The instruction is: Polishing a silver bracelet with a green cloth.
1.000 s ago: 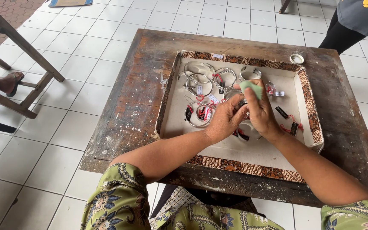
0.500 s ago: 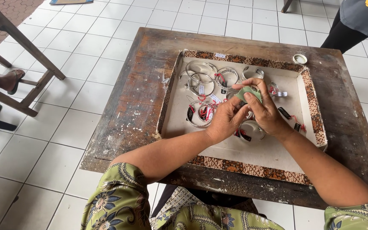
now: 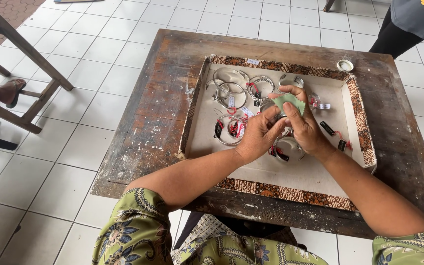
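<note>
Gripping a small green cloth [image 3: 288, 101], the right hand [image 3: 304, 126] pinches it between thumb and fingers over the middle of a shallow tray [image 3: 202, 88], and the cloth's ragged upper edge stands clear above the fingertips. The left hand [image 3: 257, 135] is pressed against the right from the left, its fingers curled closed around a silver bangle [image 3: 269, 105] of which only a short arc shows beside the cloth; how much of the bangle sits inside the cloth cannot be told. Both hands hover just above the tray's pale floor. Just under the right palm, on the near side, another wide silver bangle [image 3: 290, 148] lies flat with a red thread tag. To the left of the hands a ring of thin bangles [image 3: 230, 128] with red and black tags rests on the tray, and farther off, toward the tray's far left corner, several thin plain bangles [image 3: 229, 84] overlap. Right of the hands lie small black tags [image 3: 327, 128] on red string. The tray has a brown patterned border and sits on a worn wooden table [image 3: 153, 113], with a small round lid [image 3: 345, 65] on the table past the tray's far right corner.
</note>
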